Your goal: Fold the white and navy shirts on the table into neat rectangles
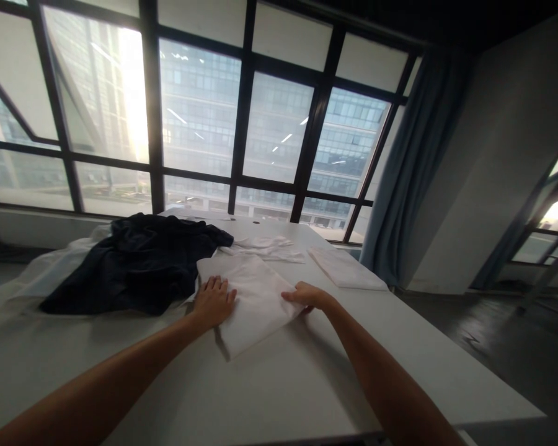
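The left hand is pressing flat, fingers spread, on the folded white cloth (long axis running away); the right hand is pinching its right edge.

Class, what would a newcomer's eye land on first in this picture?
Both bare hands, left hand and right hand, rest on a folded white cloth at the middle of the white table. A crumpled dark navy garment lies to its left. Behind, tall black-framed windows glow.

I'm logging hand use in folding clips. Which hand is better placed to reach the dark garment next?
Probably the left hand: it lies flat on the folded white cloth at the edge beside the dark garment. The right hand rests on the cloth's far side.
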Motion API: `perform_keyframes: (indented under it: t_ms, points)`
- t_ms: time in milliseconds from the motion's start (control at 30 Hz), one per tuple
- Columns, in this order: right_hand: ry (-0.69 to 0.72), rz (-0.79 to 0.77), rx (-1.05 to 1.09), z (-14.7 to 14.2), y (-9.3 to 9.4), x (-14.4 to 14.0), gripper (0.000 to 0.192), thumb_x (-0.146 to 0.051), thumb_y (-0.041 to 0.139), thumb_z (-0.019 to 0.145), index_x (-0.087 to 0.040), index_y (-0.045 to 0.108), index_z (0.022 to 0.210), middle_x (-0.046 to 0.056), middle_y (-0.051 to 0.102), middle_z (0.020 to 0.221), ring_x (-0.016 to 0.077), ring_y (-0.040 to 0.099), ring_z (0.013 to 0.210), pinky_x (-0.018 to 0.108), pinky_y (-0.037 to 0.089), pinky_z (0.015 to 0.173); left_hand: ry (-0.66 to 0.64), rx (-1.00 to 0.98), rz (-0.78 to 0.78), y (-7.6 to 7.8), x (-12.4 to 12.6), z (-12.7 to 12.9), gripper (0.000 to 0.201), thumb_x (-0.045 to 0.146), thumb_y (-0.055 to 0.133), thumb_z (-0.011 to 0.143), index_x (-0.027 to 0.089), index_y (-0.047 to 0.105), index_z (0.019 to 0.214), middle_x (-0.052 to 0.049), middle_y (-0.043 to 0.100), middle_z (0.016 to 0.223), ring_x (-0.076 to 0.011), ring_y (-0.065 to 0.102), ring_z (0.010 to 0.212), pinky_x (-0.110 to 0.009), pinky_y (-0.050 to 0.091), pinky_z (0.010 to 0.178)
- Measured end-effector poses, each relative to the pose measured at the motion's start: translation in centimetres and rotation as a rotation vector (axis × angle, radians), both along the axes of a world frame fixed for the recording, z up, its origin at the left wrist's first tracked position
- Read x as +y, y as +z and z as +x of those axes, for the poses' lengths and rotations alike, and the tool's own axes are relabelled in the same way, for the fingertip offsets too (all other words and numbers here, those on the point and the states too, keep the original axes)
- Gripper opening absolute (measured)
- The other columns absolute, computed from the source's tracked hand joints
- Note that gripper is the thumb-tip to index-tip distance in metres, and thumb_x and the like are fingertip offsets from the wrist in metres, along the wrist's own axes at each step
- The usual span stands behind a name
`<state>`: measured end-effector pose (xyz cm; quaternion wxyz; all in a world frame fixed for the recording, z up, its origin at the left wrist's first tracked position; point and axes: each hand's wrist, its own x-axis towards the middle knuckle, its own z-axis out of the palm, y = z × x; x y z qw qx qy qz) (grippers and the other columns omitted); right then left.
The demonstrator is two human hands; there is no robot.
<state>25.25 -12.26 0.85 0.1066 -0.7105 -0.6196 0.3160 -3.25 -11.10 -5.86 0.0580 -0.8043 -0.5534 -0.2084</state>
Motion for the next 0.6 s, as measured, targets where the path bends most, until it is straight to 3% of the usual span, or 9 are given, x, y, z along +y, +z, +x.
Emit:
perform_keyframes:
  t_ms: [100,200,333,500,600]
  points:
    - [-0.063,0.104,0.028,1.4,0.3,0.8,0.038,-0.033,0.070,0.080,-0.009,0.066,0.109,0.013,0.070,0.101,0.0209,0.068,0.076,0.024,0.053,0.056,-0.123,-0.045,-0.054,-0.2,0.3,-0.3,0.052,0.036,0.026,0.099,0.011,0.051,0.137,-0.018,0.047,0.146,-0.0299,0.037,0.140,-0.050,0.030,0.114]
    - [-0.153,0.368,-0.204,3.6,1.2,2.2,0.034,-0.030,0.068,0.081,-0.011,0.067,0.110,0.012,0.069,0.107,0.0247,0.067,0.093,0.027,0.052,0.071,-0.263,-0.051,-0.108,0.1,0.4,-0.4,0.053,0.037,0.024,0.100,0.013,0.049,0.140,-0.014,0.044,0.150,-0.0249,0.035,0.141,-0.043,0.029,0.117]
    - [-0.124,0.608,-0.395,5.8,3.5,4.7,0.028,-0.030,0.065,0.084,-0.016,0.070,0.108,0.011,0.069,0.109,0.0254,0.063,0.103,0.028,0.046,0.085,-0.413,0.064,-0.114,1.2,0.7,0.3,0.053,0.042,0.034,0.098,0.016,0.046,0.143,-0.013,0.038,0.153,-0.0258,0.030,0.144,-0.046,0.027,0.117]
    - [-0.032,0.792,-0.295,6.6,8.5,8.5,0.023,-0.026,0.058,0.090,-0.013,0.072,0.103,0.009,0.071,0.104,0.0204,0.062,0.096,0.026,0.043,0.085,-0.324,0.127,-0.161,2.4,2.5,1.5,0.055,0.043,0.032,0.099,0.018,0.041,0.147,-0.012,0.027,0.158,-0.0257,0.019,0.147,-0.048,0.023,0.117]
    - [-0.096,0.848,-0.258,9.5,12.6,10.9,0.029,-0.032,0.055,0.092,-0.014,0.071,0.107,0.010,0.070,0.107,0.0198,0.061,0.097,0.026,0.044,0.085,-0.282,0.122,-0.245,2.1,3.5,1.8,0.058,0.046,0.030,0.099,0.017,0.039,0.148,-0.012,0.023,0.159,-0.0251,0.017,0.148,-0.046,0.022,0.118]
